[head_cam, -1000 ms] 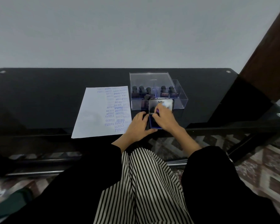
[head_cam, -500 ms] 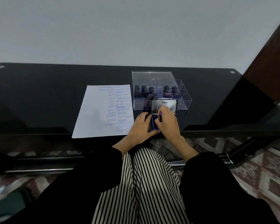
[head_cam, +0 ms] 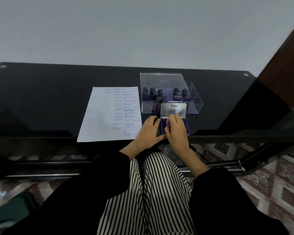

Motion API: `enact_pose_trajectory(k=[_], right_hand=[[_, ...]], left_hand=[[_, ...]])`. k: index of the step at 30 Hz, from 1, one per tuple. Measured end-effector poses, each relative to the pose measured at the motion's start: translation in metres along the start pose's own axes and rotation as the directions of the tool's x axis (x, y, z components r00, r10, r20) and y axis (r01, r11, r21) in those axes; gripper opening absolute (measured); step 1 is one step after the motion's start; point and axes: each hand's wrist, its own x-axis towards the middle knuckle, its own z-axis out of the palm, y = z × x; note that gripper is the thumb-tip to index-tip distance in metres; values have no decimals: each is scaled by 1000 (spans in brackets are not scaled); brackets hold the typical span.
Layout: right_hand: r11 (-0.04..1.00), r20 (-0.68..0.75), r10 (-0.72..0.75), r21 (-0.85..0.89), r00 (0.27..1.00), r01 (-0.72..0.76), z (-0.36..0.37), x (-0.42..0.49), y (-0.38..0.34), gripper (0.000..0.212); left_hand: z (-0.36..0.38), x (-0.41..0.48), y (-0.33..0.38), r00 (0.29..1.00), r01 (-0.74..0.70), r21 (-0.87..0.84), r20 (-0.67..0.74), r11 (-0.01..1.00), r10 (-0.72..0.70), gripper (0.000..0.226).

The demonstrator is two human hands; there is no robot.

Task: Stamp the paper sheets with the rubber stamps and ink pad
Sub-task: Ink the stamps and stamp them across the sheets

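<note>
The black tabletop (head_cam: 41,99) carries everything. The sheet (head_cam: 98,119) lies flat at its near edge, just left of my hands. Blue words crowd the sheet's right half from top to bottom, some overlapping, while its left half is bare. So I judge this sheet about half done. I see only this one sheet, so I cannot say how many are left.

Behind the sheet's right corner stands the clear box (head_cam: 161,78), with six or so stamps (head_cam: 152,91) upright inside it. The pad (head_cam: 174,110) sits touching the box's front, its lid raised and its purple bed showing.

My left grip (head_cam: 148,131) lies relaxed on the tabletop, fingers apart and touching the pad's left side, steadying it I think. My right grip (head_cam: 176,131) is curled down over the bed. Whether it is clamped on a stamp I cannot tell, as my fingers hide it. This looks like the inking step, with pressing onto the bare half to follow.
</note>
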Motion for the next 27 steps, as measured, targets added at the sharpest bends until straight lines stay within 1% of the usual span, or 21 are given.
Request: enact_pose_trajectory(k=[5, 9, 15, 19, 23, 27], right_hand=[[1000, 36, 11, 20, 999, -12, -1, 6, 2, 16], [996, 89, 32, 83, 996, -39, -3, 15, 5, 16], [986, 156, 59, 147, 986, -82, -4, 29, 8, 22], [988, 133, 38, 145, 990, -57, -4, 25, 9, 22], [995, 93, 8, 102, 996, -17, -2, 14, 9, 15], [997, 62, 0, 73, 998, -4, 0, 8, 8, 16]], left_hand=[[-1, 0, 1, 1000, 6, 1, 2, 1000, -6, 77], [-1, 1, 1, 1000, 4, -12, -2, 1000, -4, 77], [-2, 0, 0, 1000, -10, -47, -11, 999, 10, 78], [-3, 0, 1, 1000, -5, -33, -3, 999, 5, 79], [-5, 0, 2, 1000, -4, -35, 6, 999, 4, 77], [-5, 1, 3, 1000, 1, -21, 16, 1000, -1, 77]])
